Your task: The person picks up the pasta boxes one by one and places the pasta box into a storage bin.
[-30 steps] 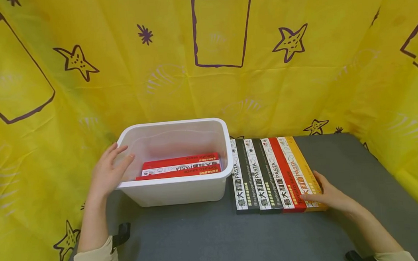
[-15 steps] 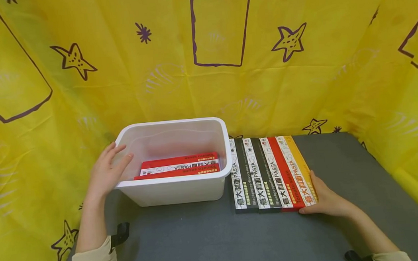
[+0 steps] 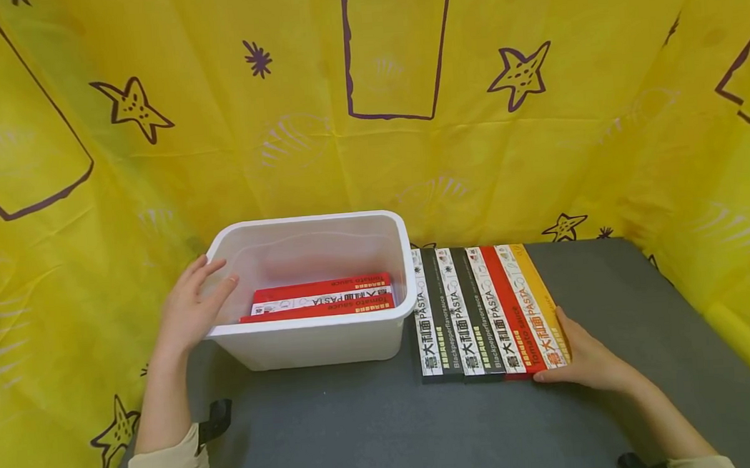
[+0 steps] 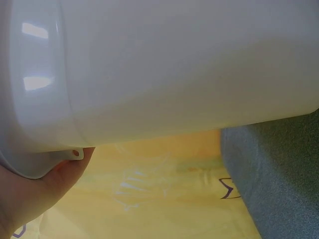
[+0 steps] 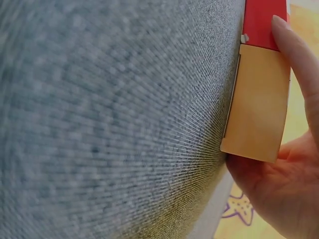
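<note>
Right of 1 bin (image 3: 320, 343), 4 boxes (image 3: 492, 313), 1 right hand (image 3: 587, 360)

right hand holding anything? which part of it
The right hand holds the yellow box round its near end, with the thumb reaching across to the red box.

Beige sleeves (image 3: 167, 467) (the left one creased) meet black straps (image 3: 215, 420).

Dim L-wrist pic, glare on bin (image 4: 164, 69)
</note>
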`<state>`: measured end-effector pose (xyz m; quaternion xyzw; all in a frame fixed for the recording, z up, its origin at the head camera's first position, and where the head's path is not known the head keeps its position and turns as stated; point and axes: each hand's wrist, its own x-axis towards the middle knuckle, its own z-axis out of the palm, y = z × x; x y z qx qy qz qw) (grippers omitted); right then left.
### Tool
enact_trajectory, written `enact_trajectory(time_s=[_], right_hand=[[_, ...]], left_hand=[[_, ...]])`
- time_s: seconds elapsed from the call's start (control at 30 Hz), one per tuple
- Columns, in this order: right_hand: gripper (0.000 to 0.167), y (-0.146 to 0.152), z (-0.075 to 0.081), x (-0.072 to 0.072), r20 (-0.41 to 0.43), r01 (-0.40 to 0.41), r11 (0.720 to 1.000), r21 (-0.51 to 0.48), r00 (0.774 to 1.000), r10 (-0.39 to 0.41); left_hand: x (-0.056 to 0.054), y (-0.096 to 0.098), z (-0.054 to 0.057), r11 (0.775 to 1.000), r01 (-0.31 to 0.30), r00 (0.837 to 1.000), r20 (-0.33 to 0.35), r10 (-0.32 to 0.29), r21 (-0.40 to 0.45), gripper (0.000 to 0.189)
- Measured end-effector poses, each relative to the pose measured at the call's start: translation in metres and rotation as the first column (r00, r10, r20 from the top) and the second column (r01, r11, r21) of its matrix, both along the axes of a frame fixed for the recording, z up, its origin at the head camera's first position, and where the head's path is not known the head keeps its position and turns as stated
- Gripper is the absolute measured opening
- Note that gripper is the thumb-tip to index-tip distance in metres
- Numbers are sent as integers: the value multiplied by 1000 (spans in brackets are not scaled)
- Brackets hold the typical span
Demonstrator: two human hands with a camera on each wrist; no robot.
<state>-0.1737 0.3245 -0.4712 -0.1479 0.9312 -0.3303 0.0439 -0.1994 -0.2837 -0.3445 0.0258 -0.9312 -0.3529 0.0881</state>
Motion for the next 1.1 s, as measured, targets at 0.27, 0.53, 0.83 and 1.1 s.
enact_trajectory(time_s=[0.27,0.53,0.83,1.1], right_hand=[[132,2,0,2,-19,3,1000,0,1000,-3],[127,2,3,5,10,12,1000,5,1000,-12],[124,6,8,9,67,35,999,-10,997,-35],[120,5,18,9,122,84,996,-18,989,-81]], left_hand=[[0,0,0,1000,2,1000,-4,-2,-6,68],[1,0,0,1000,4,1000,-16,-4,-3,66],[2,0,-1,1000,-1,1000,-6,1,2,67],[1,0,0,1000,-3,1000,-6,3,10,68]])
